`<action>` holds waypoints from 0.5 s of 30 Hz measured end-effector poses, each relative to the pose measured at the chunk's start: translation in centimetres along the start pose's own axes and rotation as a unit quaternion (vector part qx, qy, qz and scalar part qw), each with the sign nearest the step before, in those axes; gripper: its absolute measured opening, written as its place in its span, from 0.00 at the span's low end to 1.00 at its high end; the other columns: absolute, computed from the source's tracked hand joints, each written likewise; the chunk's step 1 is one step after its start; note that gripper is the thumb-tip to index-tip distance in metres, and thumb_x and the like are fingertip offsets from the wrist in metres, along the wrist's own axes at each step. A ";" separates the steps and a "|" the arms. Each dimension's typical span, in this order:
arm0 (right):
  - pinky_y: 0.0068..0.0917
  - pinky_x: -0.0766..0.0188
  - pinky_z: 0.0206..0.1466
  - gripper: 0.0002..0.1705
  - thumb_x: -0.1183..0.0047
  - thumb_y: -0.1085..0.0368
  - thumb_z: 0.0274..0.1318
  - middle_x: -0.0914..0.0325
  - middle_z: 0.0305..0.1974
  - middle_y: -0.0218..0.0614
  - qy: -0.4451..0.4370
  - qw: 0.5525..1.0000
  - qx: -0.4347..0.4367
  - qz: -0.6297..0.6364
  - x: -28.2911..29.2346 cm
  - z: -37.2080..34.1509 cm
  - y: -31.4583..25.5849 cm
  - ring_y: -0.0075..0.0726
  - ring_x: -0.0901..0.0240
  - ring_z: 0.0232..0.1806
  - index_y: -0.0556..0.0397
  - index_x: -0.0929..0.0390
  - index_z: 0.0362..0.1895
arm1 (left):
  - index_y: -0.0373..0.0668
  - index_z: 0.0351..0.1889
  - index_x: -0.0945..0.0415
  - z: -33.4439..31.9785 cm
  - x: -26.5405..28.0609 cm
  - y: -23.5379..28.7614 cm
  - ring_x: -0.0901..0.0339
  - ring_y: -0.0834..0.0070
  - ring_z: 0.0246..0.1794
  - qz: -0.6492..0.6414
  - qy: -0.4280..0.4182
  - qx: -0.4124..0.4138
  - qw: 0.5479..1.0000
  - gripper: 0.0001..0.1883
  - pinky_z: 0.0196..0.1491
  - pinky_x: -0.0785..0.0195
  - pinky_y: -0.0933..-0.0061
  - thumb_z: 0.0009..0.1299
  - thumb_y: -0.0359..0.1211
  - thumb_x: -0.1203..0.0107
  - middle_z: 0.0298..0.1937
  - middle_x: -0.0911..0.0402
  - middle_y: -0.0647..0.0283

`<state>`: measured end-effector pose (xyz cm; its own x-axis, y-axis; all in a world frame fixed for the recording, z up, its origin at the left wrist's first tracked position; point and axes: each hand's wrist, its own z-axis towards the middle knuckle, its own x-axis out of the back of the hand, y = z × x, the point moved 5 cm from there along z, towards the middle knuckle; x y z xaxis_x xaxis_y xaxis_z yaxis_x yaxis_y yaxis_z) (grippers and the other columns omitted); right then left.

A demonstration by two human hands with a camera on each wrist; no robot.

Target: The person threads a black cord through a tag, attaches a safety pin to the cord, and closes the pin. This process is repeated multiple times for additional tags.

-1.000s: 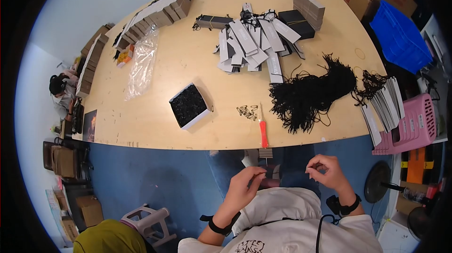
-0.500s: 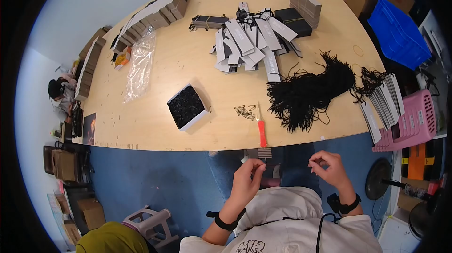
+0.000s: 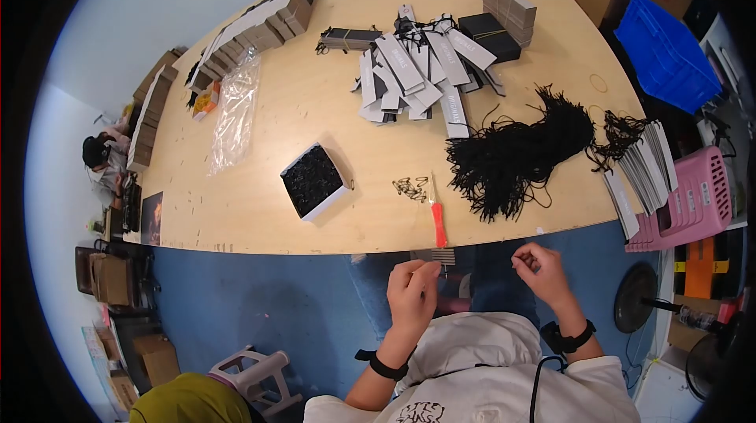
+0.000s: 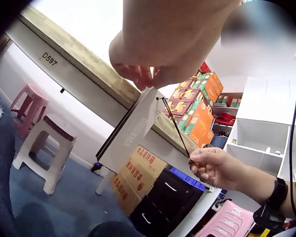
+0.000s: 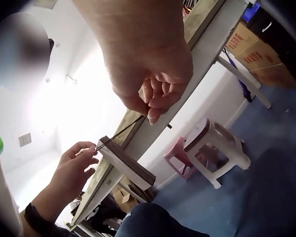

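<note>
My left hand (image 3: 411, 297) and right hand (image 3: 545, 275) are apart, just beyond the table's front edge in the head view. In the left wrist view, the left hand (image 4: 155, 54) pinches the top end of a stack of white and dark tags (image 4: 130, 133), which hangs tilted. A thin black cord (image 4: 176, 125) runs taut from a hole near that end to the right hand (image 4: 214, 165), whose fingertips pinch it. The right wrist view shows the right hand (image 5: 153, 79) pinching the cord (image 5: 121, 132) and the left hand (image 5: 71, 170) at the tags (image 5: 126, 165).
On the table (image 3: 378, 226) are a box of small black pieces (image 3: 311, 179), a red-handled tool (image 3: 439, 222), small metal loops (image 3: 409, 188), a black cord bundle (image 3: 520, 155), piled tags (image 3: 405, 68) and a plastic bag (image 3: 236, 108). A pink basket (image 3: 693, 202) stands at the right.
My left hand has turned and risen slightly toward the table edge. The right hand has also moved up a little. Both keep a gap between them.
</note>
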<state>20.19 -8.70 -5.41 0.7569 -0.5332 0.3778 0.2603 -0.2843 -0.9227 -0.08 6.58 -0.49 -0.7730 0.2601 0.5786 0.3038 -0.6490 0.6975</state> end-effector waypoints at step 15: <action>0.18 0.35 0.25 0.06 0.39 0.71 0.52 0.23 0.22 0.32 -0.008 1.000 -0.010 -0.012 -0.1 -0.1 -0.1 0.19 0.31 0.20 0.57 0.23 0.33 | 0.39 0.35 0.23 0.7 0.0 0.2 0.26 0.64 0.37 -0.032 -0.027 0.028 0.999 0.10 0.40 0.31 0.70 0.57 0.20 0.37 0.35 0.26 0.60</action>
<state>20.03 -8.73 -5.30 0.7603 -0.5130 0.3985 0.2670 -0.3125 -0.9116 0.34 6.90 -0.04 -0.7619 0.3387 0.5522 0.2865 -0.5884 0.7562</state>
